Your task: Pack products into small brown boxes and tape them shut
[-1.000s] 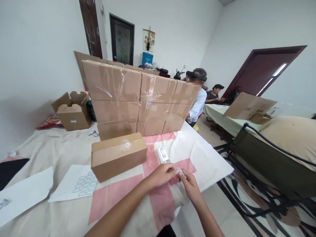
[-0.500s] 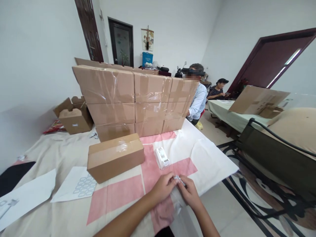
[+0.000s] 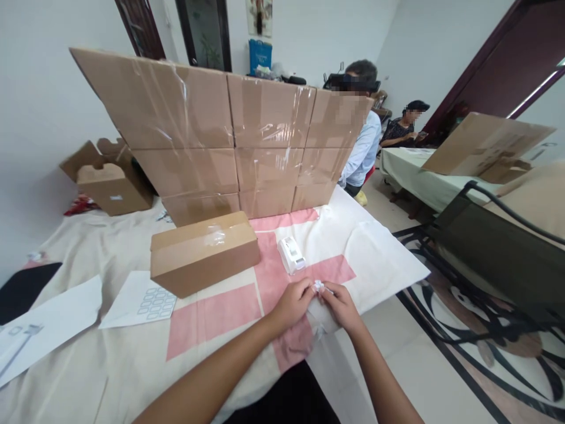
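Head view lower, left hand, right hand still pinching scrap

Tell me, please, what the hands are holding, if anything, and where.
The left hand and right hand pinch a small white piece at opposite sides; its exact parts are unclear.

Pale scrap partly hidden, too small to identify; wall hanging cut off.
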A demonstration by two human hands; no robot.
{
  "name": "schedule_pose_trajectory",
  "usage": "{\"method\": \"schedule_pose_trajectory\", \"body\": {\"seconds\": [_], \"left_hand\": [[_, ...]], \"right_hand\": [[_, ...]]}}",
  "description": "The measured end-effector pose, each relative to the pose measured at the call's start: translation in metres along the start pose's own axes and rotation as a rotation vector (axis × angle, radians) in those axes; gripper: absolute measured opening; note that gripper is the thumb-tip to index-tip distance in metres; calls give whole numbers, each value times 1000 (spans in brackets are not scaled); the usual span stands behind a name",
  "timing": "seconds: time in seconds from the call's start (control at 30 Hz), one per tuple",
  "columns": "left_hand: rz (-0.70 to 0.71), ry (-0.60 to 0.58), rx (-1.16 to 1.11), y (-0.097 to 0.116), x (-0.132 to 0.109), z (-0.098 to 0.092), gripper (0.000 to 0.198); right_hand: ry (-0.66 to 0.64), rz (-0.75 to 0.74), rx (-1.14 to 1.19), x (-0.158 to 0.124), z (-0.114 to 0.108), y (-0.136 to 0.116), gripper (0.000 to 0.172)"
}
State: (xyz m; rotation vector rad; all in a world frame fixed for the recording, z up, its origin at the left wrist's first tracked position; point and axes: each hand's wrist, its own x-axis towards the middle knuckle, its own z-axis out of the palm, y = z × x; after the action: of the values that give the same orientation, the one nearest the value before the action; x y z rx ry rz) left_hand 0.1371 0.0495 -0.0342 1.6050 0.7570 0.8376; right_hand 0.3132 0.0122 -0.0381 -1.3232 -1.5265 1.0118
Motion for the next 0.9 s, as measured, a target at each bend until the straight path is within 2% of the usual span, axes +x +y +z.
{"method": "schedule_pose_trajectory", "body": {"seconds": [0.17,0.7,0.9], "left_hand": [[-8,19,-11,-3,1,-1,30],[-33,36,-32,-2,0,-1,32],[-29,39,-41,-2,-1,-1,32]], "right_hand": [[-4,61,67,2,0,3,42],[6,96,91,2,2,-2,46],[-11,104,133,1,2,0,42]]}}
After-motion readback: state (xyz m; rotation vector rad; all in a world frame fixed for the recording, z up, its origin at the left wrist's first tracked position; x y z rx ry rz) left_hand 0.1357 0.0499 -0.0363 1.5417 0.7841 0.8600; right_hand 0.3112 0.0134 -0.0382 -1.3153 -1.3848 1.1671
